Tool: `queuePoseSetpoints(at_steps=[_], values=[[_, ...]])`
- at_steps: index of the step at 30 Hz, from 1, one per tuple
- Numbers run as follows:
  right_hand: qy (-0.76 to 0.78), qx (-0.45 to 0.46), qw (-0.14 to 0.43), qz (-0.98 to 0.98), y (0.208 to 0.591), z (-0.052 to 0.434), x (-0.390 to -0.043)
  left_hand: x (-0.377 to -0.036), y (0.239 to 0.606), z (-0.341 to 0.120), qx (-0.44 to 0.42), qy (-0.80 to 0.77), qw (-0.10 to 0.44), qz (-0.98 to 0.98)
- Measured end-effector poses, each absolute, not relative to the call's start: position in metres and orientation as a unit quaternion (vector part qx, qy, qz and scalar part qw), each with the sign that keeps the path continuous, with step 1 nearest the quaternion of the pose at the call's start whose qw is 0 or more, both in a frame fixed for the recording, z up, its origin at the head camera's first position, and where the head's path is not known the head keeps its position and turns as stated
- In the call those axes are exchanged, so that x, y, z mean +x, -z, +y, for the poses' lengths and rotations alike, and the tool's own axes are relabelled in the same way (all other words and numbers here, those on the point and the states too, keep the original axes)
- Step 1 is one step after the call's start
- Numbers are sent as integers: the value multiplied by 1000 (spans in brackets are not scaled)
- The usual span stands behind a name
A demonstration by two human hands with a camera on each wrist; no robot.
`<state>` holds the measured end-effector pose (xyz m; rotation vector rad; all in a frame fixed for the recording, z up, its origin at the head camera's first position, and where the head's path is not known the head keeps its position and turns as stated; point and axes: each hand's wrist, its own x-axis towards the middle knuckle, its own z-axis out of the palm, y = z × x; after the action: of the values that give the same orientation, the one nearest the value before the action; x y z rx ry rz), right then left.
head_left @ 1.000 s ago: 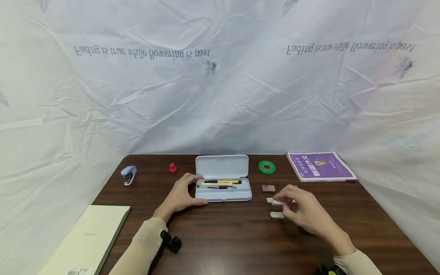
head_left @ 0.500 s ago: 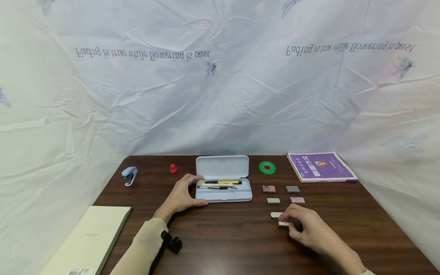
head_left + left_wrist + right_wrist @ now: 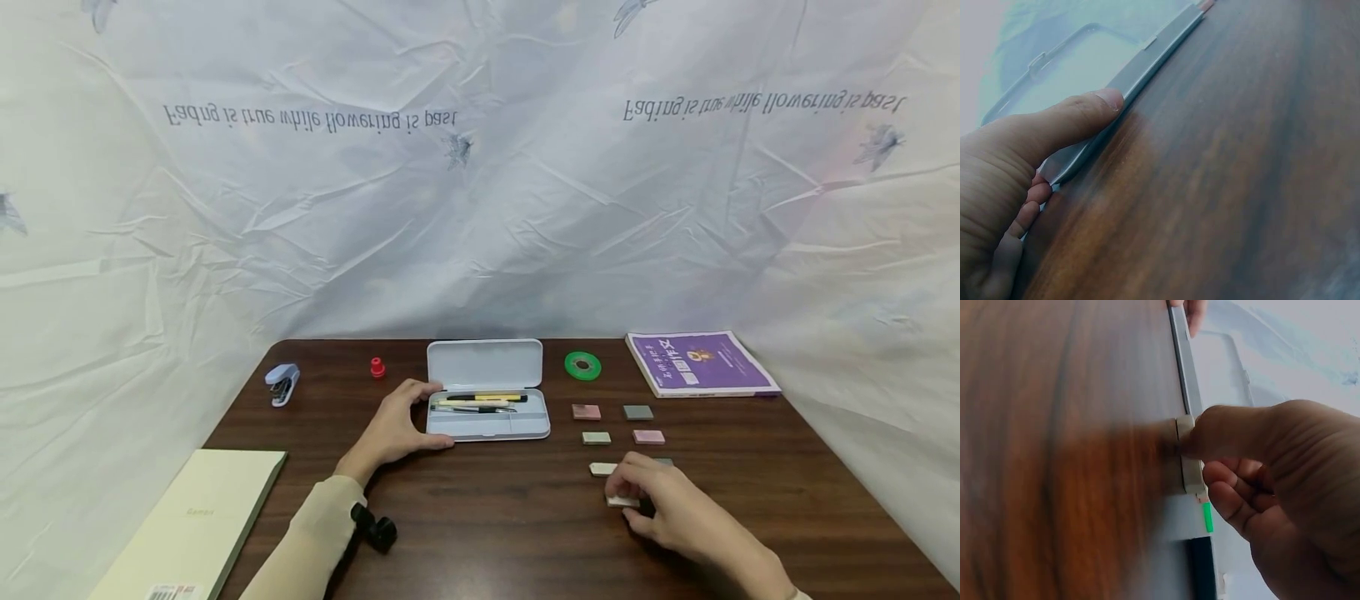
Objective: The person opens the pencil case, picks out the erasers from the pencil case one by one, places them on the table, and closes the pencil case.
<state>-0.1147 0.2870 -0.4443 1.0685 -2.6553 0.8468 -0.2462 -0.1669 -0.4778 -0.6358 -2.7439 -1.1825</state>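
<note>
My left hand [image 3: 392, 423] grips the left end of an open pale-blue pencil case [image 3: 471, 427], thumb on its front edge and fingers behind. Several pens [image 3: 480, 403] lie in the case's back compartment. In the right wrist view, my right hand [image 3: 1272, 469] holds a small white eraser [image 3: 1192, 472] low at the table, thumb against its near side and fingers curled beyond it. Just behind it lies another white eraser [image 3: 602, 469]. A dark grey block [image 3: 663, 462] is partly hidden by the right hand.
Farther back lie two pink blocks [image 3: 587, 412], a grey block [image 3: 638, 412] and a pale green one [image 3: 596, 437]. Green tape [image 3: 582, 365], a purple book [image 3: 697, 358], a red cap-like piece [image 3: 377, 367], a stapler [image 3: 282, 383] and a cream notebook [image 3: 191, 517] surround them.
My right hand has carried the white eraser toward the front edge and down, uncovering the blocks behind. My left hand has stayed on the pencil case.
</note>
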Motion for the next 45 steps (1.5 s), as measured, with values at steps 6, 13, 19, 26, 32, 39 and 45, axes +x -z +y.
queuePoseSetpoints(at_steps=[6, 13, 19, 26, 32, 39, 45], values=[[-289, 357, 141, -877, 430, 284, -122, -246, 477, -166, -209, 388, 42, -897], [-293, 313, 192, -883, 404, 266, -153, -246, 479, -167, -209, 389, 45, -896], [-355, 275, 151, -881, 395, 241, -189, -245, 481, -168, -211, 391, 39, -895], [-397, 253, 68, -879, 404, 206, -223, -245, 480, -167, -210, 390, 43, -896], [-376, 264, 6, -888, 420, 189, -235, -247, 480, -165, -212, 416, 49, -883], [-356, 252, 1, -900, 428, 186, -236, -247, 480, -163, -192, 462, 54, -864], [-347, 231, 5, -909, 426, 188, -237, -246, 480, -163, -194, 450, 53, -870]])
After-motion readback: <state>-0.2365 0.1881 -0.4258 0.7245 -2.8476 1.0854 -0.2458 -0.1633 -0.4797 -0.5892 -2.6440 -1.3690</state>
